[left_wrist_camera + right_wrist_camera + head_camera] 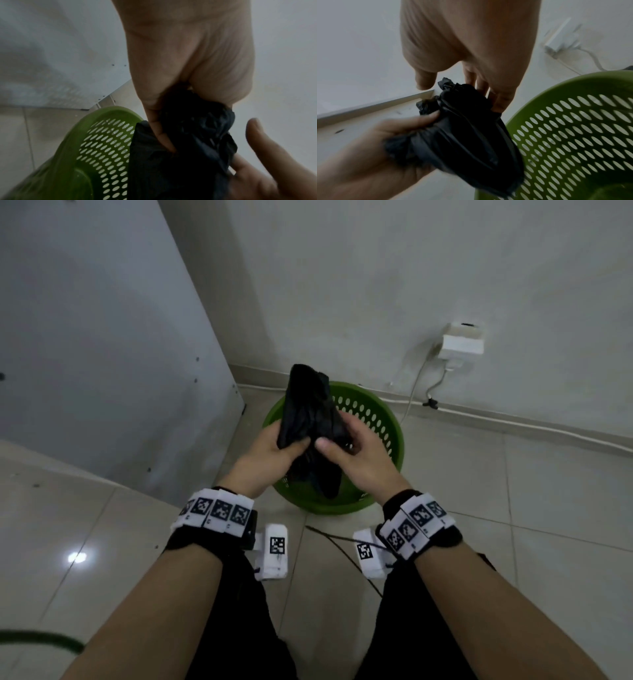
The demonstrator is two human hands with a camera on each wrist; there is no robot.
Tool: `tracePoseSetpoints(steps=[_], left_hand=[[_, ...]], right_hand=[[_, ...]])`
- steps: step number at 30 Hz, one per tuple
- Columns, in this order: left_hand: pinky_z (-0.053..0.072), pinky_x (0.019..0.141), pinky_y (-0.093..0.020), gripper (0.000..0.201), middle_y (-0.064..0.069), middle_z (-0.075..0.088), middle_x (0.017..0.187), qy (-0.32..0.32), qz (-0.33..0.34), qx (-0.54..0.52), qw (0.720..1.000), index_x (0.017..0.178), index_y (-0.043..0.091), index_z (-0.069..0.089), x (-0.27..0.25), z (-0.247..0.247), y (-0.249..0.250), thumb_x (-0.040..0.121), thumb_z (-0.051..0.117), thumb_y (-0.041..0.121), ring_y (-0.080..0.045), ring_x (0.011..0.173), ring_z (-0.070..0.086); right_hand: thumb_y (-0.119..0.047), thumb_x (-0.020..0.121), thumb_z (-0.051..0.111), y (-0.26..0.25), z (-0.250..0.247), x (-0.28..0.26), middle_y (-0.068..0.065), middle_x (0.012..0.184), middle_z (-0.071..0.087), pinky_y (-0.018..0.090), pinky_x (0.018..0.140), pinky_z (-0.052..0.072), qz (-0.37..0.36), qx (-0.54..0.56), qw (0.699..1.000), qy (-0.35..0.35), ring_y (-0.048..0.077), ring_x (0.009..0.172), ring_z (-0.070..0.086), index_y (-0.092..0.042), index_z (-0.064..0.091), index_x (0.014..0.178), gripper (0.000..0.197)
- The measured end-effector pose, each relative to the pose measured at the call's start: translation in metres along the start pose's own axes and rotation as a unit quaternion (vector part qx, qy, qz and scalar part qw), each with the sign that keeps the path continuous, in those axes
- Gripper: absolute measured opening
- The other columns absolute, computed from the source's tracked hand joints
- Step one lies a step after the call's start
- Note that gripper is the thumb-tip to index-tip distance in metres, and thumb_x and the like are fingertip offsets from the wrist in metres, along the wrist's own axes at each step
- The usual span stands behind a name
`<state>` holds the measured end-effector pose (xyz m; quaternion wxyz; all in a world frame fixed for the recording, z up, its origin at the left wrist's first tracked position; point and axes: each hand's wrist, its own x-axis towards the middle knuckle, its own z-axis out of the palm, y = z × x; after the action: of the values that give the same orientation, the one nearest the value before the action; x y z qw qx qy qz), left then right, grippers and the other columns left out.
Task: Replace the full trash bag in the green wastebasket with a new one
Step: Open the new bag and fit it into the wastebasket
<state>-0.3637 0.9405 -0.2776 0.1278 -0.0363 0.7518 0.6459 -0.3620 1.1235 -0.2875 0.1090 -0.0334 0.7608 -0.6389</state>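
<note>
A crumpled black trash bag point(306, 405) is held up in both hands just above the green wastebasket point(373, 412), which stands on the floor tiles by the wall. My left hand point(284, 440) grips the bag's left side, thumb on the front and fingers curled behind. My right hand point(346, 440) holds the right side with its fingers wrapped round the folds. In the left wrist view, the left fingers point(161, 135) dig into the bag point(193, 136) beside the basket point(77, 155). The right wrist view shows the bag point(471, 135) bunched, and the basket's perforated wall point(573, 135) bare.
A white cabinet panel point(102, 354) stands close on the left. On the wall at the right sits a white socket box point(462, 342) with cables running down to the skirting. A thin dark cord point(342, 553) lies on the tiles near my legs, and a green hose point(44, 640) at lower left.
</note>
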Motion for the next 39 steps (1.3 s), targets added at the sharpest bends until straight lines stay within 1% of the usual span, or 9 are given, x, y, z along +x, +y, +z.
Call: tracePoseSetpoints(steps=[6, 10, 15, 19, 23, 25, 29, 35, 39], left_hand=[[0.056, 0.086, -0.024, 0.03, 0.012, 0.073, 0.108, -0.033, 0.011, -0.027, 0.999, 0.112, 0.029, 0.064, -0.005, -0.019, 0.028, 0.087, 0.071, 0.015, -0.009, 0.105, 0.069], [0.054, 0.084, -0.014, 0.049, 0.007, 0.069, 0.117, -0.054, 0.029, 0.04, 0.997, 0.128, 0.015, 0.06, 0.006, -0.054, 0.048, 0.082, 0.076, 0.013, -0.001, 0.104, 0.067], [0.05, 0.071, -0.013, 0.018, -0.003, 0.069, 0.101, 0.098, -0.005, 0.052, 0.994, 0.113, 0.015, 0.064, 0.02, -0.069, 0.036, 0.096, 0.06, 0.013, -0.018, 0.097, 0.064], [0.045, 0.104, -0.037, 0.1, -0.007, 0.049, 0.145, 0.078, -0.072, 0.186, 0.977, 0.15, 0.02, 0.032, 0.021, -0.066, 0.01, 0.069, 0.078, 0.057, -0.024, 0.134, 0.047], [0.017, 0.12, -0.043, 0.129, 0.009, 0.005, 0.166, 0.068, 0.103, 0.253, 0.96, 0.152, 0.045, -0.007, 0.019, -0.034, 0.032, 0.058, 0.076, 0.073, -0.014, 0.152, 0.007], [0.026, 0.118, -0.037, 0.122, 0.005, 0.022, 0.162, 0.05, 0.145, 0.274, 0.949, 0.153, 0.044, -0.001, 0.027, -0.015, 0.044, 0.065, 0.082, 0.058, -0.013, 0.147, 0.024], [0.051, 0.095, -0.034, 0.048, -0.003, 0.073, 0.112, 0.065, 0.177, 0.301, 0.935, 0.122, 0.021, 0.068, 0.04, -0.013, 0.044, 0.074, 0.059, 0.016, -0.022, 0.107, 0.066], [0.055, 0.087, -0.037, 0.032, 0.001, 0.07, 0.09, 0.253, 0.103, 0.183, 0.944, 0.085, 0.031, 0.068, 0.033, -0.059, 0.046, 0.077, 0.055, 0.002, -0.022, 0.093, 0.067], [0.051, 0.081, -0.032, 0.024, -0.001, 0.069, 0.091, 0.239, 0.069, 0.124, 0.961, 0.086, 0.028, 0.066, 0.029, -0.05, 0.064, 0.086, 0.056, 0.006, -0.022, 0.094, 0.065]], right_hand=[[-0.018, 0.089, 0.073, -0.018, 0.005, 0.004, -0.001, 0.11, 0.075, 0.046, 0.097, 0.055, -0.018, 0.001, 0.997, 0.071, 0.014, 0.104, 0.07, -0.019, 0.07, 0.111, 0.023], [-0.027, 0.088, 0.069, -0.029, -0.038, 0.03, -0.002, 0.105, 0.076, 0.05, 0.097, 0.055, 0.009, 0.054, 0.987, 0.153, 0.02, 0.103, 0.072, -0.026, 0.072, 0.1, 0.012], [0.0, 0.093, 0.055, -0.035, -0.077, 0.045, 0.003, 0.092, 0.077, 0.05, 0.092, 0.057, 0.029, 0.132, 0.969, 0.208, 0.024, 0.092, 0.073, -0.016, 0.071, 0.094, 0.022], [-0.002, 0.087, 0.058, -0.038, -0.075, 0.046, -0.008, 0.09, 0.071, 0.033, 0.084, 0.057, -0.068, 0.017, 0.962, 0.262, 0.012, 0.09, 0.067, -0.022, 0.067, 0.092, 0.022], [0.007, 0.083, 0.061, -0.043, -0.054, 0.036, -0.011, 0.076, 0.059, 0.021, 0.066, 0.045, -0.15, -0.045, 0.971, 0.182, 0.003, 0.072, 0.055, -0.018, 0.058, 0.086, 0.025], [0.012, 0.081, 0.06, -0.043, -0.04, 0.031, -0.009, 0.073, 0.056, 0.019, 0.062, 0.041, -0.153, -0.014, 0.982, 0.111, 0.001, 0.068, 0.051, -0.018, 0.053, 0.081, 0.031], [0.001, 0.083, 0.075, -0.036, -0.043, 0.028, 0.01, 0.07, 0.053, 0.027, 0.064, 0.043, -0.107, 0.041, 0.992, 0.054, 0.014, 0.069, 0.051, 0.004, 0.05, 0.078, 0.026], [-0.016, 0.091, 0.07, -0.012, -0.086, 0.038, 0.018, 0.11, 0.07, 0.041, 0.077, 0.061, 0.053, 0.2, 0.965, 0.161, 0.026, 0.091, 0.072, -0.004, 0.056, 0.112, 0.027], [-0.041, 0.09, 0.068, -0.022, -0.073, 0.033, -0.004, 0.121, 0.061, 0.034, 0.091, 0.055, 0.051, -0.029, 0.971, 0.232, 0.009, 0.103, 0.063, -0.022, 0.05, 0.124, 0.043]])
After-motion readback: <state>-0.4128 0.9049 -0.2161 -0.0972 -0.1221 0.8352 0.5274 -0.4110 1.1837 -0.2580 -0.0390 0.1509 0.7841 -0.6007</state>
